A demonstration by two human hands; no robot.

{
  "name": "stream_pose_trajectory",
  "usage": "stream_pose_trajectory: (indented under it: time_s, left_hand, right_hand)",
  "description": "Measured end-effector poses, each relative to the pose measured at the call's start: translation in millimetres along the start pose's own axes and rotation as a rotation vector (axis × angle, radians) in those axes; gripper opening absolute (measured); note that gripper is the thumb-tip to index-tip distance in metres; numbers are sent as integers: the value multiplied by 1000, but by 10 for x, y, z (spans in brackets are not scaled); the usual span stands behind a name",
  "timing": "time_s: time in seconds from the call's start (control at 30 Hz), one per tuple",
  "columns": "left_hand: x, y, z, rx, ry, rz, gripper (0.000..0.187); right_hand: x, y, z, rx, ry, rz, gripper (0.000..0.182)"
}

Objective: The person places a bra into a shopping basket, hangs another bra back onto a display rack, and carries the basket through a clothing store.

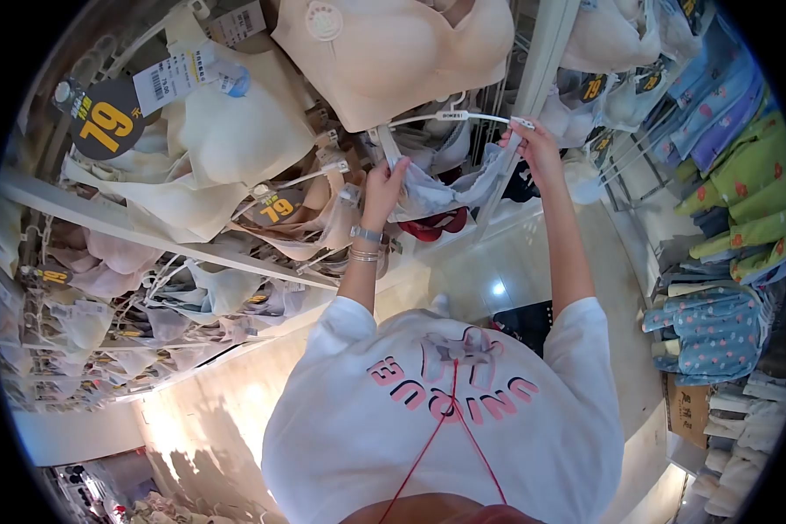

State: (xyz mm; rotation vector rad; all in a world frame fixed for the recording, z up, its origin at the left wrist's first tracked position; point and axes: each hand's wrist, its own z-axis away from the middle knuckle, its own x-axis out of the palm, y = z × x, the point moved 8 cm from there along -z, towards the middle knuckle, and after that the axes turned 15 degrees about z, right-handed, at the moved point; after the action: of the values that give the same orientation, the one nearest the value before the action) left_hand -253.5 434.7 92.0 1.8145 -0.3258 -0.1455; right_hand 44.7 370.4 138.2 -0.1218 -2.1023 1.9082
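A white hanger (pixel 463 115) hangs at the rack in front of me, with a pale lavender-white bra (pixel 441 194) on it. My left hand (pixel 382 190) is closed on the bra's strap at the left side. At the hanger's right end, my right hand (pixel 534 148) is closed, its fingers and thumb pinching the tip where the other strap sits. A large beige bra (pixel 402 57) hangs just above the hanger. Below the held bra, a dark red bra (pixel 434 225) is partly hidden.
Racks of bras with yellow-on-black price tags (pixel 106 120) fill the left side. A white rack post (pixel 526 96) stands close to my right hand. Printed clothes (pixel 707 336) hang at the right, above a cardboard box (pixel 687 410). A dark bag-like item (pixel 524 326) is by the tiled floor (pixel 603 262).
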Motion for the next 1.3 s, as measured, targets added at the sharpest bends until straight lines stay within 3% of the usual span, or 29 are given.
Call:
stream_pose_trajectory:
  time_s: [0.13,0.23,0.33,0.43,0.53,0.73,0.83,1.07,1.17,1.27,1.3]
  left_hand:
    - [-81,124,-158,49,109,41,30]
    - [3,228,-198,-66,95,180,35]
    - [21,164,-282,-22,69,164,35]
    - [-58,147,-204,26,172,-17,32]
    - [-169,43,-176,186,214,-61,33]
    - [-220,-50,-116,24,206,-131,33]
    - [-230,53,76,319,313,-205,42]
    - [-144,77,425,342,264,-419,43]
    - [-146,133,442,358,272,-324,42]
    - [-129,163,452,342,276,-284,42]
    - [-124,156,445,336,274,-264,41]
  right_hand:
    - [58,-51,-256,-25,-13,0,17]
    - [67,-156,-365,-46,-22,7,19]
    - [133,-157,-504,-10,-62,77,20]
    - [215,-75,-563,53,-114,131,21]
    - [241,68,-612,67,-133,144,24]
    - [215,160,-715,-5,-107,138,40]
    - [134,199,-700,-29,7,206,48]
    - [15,404,-571,-49,48,172,55]
    - [94,46,-499,-232,136,406,56]
    - [383,-438,-289,-706,404,1205,52]
    - [498,-553,-222,-751,443,1269,51]
